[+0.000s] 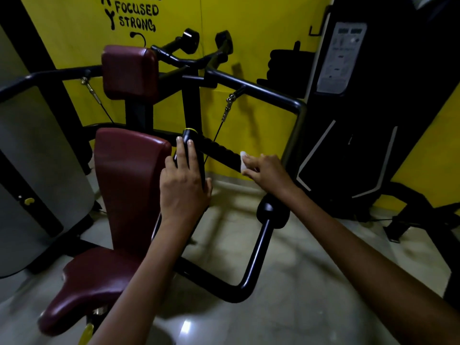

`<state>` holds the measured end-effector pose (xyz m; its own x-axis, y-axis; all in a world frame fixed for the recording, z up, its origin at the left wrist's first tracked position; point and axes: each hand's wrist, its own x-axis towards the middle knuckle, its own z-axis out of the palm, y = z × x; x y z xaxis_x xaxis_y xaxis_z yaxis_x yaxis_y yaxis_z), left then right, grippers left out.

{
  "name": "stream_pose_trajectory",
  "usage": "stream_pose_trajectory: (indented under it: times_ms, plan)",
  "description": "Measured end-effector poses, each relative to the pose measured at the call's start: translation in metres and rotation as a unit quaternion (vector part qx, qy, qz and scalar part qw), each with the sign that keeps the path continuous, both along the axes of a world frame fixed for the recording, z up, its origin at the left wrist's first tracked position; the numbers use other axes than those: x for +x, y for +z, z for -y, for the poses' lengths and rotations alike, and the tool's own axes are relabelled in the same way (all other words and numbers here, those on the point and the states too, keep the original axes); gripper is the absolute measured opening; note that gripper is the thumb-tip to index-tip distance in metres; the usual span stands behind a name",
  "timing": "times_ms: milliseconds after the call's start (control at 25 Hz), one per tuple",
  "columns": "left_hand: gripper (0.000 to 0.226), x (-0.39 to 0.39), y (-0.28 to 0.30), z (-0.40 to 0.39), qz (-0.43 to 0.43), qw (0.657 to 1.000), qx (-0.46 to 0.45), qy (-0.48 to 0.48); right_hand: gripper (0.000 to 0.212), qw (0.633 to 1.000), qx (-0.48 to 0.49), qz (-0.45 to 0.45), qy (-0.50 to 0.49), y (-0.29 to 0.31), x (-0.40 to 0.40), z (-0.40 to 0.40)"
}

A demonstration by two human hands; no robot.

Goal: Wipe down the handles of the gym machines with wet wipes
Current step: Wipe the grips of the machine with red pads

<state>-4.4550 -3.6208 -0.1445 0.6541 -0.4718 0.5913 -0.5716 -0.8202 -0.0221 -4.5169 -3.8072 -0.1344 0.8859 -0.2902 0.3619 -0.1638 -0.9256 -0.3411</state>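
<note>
The right hand [263,170] is pinching a white wet wipe [243,162] against the ribbed handle [219,153] while the left hand [184,180], clasping the smooth end, is steadying it; such a shallow 2-finger pinch is risking the wipe slipping free.

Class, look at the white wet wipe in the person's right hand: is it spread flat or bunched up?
Bunched up. The white wet wipe shows only as a small wad pinched in the right hand against the black ribbed handle.

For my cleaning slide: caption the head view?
Left hand steadies a black handle while right hand wipes its ribbed grip with a white wipe.
</note>
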Motion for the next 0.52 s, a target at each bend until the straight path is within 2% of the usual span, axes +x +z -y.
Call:
stream_pose_trajectory:
  times_ms: [80,240,320,400,480,520]
  plan:
    - [0.083,0.000,-0.001,0.000,-0.001,1.000,0.001,0.001,0.027,0.999,0.051,-0.008,0.007,0.006,0.022,-0.012]
    - [0.084,0.001,0.000,0.000,0.005,1.000,0.012,0.007,0.049,0.977,0.175,-0.111,-0.042,0.027,0.025,0.010]
    - [0.084,0.001,0.000,0.001,0.010,1.000,0.019,0.017,0.058,0.933,0.294,-0.203,-0.045,0.036,0.027,0.036]
    - [0.085,0.000,0.000,0.002,0.008,1.000,0.020,0.021,0.072,0.871,0.424,-0.248,0.014,0.034,0.047,0.051]
    - [0.085,0.001,-0.001,0.002,0.010,1.000,0.016,0.019,0.081,0.839,0.482,-0.245,0.056,0.028,0.074,0.053]
    - [0.085,0.001,-0.001,0.002,0.010,1.000,0.013,0.017,0.081,0.838,0.483,-0.249,0.057,0.026,0.082,0.053]
